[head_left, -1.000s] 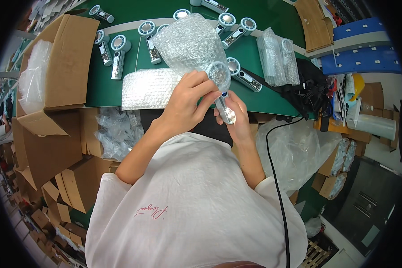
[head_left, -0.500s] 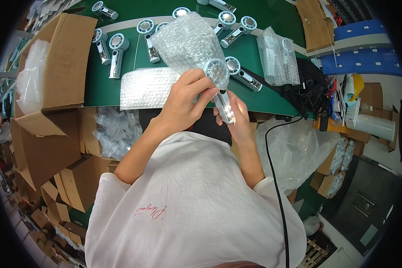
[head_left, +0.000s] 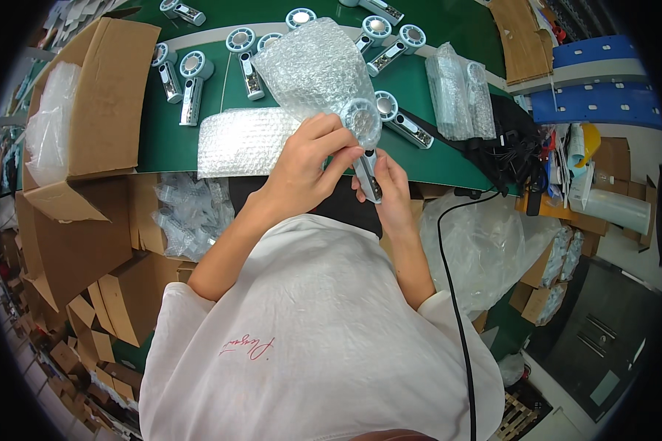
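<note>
Change: since the earlier frame both hands have drawn the device slightly nearer the chest; the bubble bag's mouth now covers its round head.
Green table: landmark; hands hover over its near edge.
Cardboard box: at the table's left end.
Bubble bag: above the table's middle, slanting away from the hands.
Handheld device: long axis runs from the bag mouth down toward the person, handle nearest the right hand.
Left hand: fingers closed, pinching the bag edge at the head.
Right hand: fingers wrapped around the handle.
</note>
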Demonstrator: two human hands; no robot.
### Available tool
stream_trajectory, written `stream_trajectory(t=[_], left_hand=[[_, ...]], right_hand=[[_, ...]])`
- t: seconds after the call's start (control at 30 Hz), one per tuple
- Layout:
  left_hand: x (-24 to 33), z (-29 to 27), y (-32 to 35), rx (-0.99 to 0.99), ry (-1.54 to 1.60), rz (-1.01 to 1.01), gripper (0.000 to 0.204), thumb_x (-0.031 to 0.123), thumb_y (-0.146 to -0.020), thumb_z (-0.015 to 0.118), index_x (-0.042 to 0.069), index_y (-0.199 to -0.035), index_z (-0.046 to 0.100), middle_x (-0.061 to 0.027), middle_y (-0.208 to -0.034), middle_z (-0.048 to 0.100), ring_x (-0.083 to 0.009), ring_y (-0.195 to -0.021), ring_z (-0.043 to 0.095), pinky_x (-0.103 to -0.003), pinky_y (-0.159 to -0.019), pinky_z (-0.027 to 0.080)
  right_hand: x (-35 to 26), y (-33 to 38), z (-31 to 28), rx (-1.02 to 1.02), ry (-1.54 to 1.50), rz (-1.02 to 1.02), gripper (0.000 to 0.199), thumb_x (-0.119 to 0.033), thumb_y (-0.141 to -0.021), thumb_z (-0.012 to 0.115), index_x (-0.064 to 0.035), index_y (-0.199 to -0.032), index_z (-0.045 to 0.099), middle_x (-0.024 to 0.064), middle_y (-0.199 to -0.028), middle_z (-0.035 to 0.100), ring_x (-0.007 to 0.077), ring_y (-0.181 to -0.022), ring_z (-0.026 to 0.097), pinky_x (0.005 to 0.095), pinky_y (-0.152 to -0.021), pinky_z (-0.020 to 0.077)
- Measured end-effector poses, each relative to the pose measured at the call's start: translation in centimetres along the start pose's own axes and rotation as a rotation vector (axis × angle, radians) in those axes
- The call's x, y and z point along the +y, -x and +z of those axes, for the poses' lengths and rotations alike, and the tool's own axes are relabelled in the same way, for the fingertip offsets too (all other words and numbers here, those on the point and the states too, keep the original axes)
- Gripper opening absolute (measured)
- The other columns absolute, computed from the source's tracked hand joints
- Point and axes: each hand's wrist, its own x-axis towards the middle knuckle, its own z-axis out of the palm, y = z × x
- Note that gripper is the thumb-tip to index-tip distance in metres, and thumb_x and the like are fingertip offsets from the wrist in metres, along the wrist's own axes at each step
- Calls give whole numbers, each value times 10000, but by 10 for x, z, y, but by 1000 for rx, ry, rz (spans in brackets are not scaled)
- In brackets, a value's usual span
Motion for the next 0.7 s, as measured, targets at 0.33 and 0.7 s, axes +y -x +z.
stream_trajectory(t=[0.33,0.7], left_hand=[[2,10,0,89,-57,7,45,6,-844,660,21,-838,618,-50,-796,488,-200,-728,435,-317,-700,391],[7,41,2,153,-21,101,58,-20,-834,653,18,-820,611,-44,-794,494,-189,-685,433,-297,-623,380]], right_hand=[[-6,3,-1,-12,147,-120,367,-201,-1025,502,11,-1325,509,104,-1009,638,134,-712,578,222,-511,460],[-33,12,-17,-90,-597,-36,512,-254,-993,560,-15,-1419,408,206,-1161,620,225,-848,640,239,-529,500]])
